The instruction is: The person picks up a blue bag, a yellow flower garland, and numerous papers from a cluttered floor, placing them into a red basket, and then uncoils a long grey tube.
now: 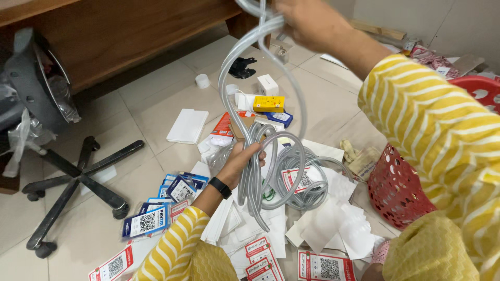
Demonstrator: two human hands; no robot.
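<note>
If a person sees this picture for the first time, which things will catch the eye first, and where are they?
First comes the grey cable, looped in the centre and held up between the left hand in the middle and the right hand at the top edge. Below it, white papers and printed cards lie scattered on the tiled floor. A red basket lies at the right, and a black chair base stands at the left.

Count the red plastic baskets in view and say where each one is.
2. One red basket lies on the floor at the right, beside the papers. A second red basket shows at the right edge, behind the raised yellow sleeve, mostly hidden; others may be hidden.
</note>
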